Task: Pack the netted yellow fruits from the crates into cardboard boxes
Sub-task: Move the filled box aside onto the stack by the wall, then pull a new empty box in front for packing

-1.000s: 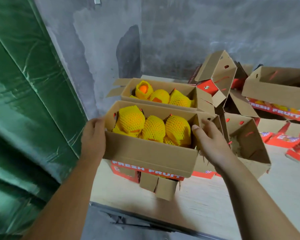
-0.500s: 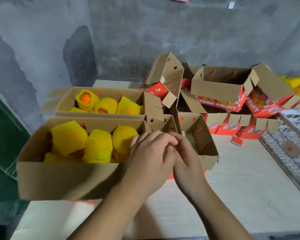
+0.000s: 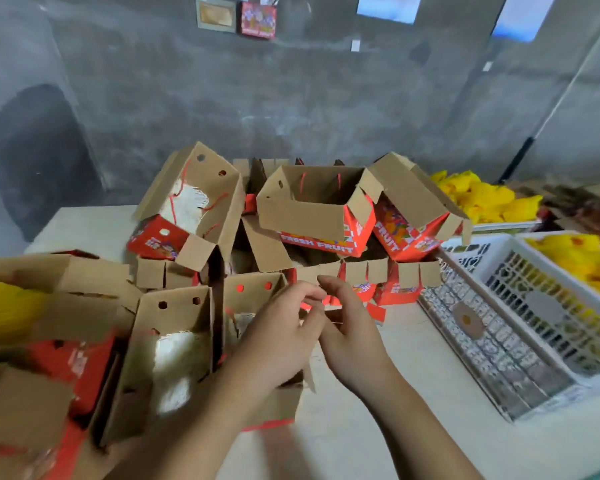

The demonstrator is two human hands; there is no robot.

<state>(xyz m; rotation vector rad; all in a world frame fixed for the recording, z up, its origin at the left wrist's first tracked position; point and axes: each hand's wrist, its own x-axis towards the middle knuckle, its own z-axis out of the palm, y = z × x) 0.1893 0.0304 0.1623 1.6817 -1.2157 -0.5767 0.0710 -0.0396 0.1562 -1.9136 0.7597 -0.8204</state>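
Both my hands hover close together at mid table, fingers loosely curled, and I see nothing held in them. My left hand (image 3: 278, 341) is over the right wall of an empty cardboard box (image 3: 253, 292) lined with pale shredded paper. My right hand (image 3: 354, 341) is just beside that box, fingertips almost touching the left hand. Another empty lined box (image 3: 174, 341) stands to the left. A blurred box holding netted yellow fruits (image 3: 4, 310) sits at the far left. More netted yellow fruits (image 3: 582, 261) lie in a white plastic crate (image 3: 499, 261) on the right.
A heap of empty red-and-brown "FRESH FRUIT" boxes (image 3: 312, 209) fills the back of the pale table (image 3: 361, 438). A low white crate (image 3: 482, 344) lies between my hands and the fruit crate. Loose yellow nets (image 3: 482, 199) are piled at the back right. A grey wall stands behind.
My view has swung right, away from the filled boxes toward the empty ones and the crates. My hands let go of the filled box, came together, and now sit slightly apart over an empty box.
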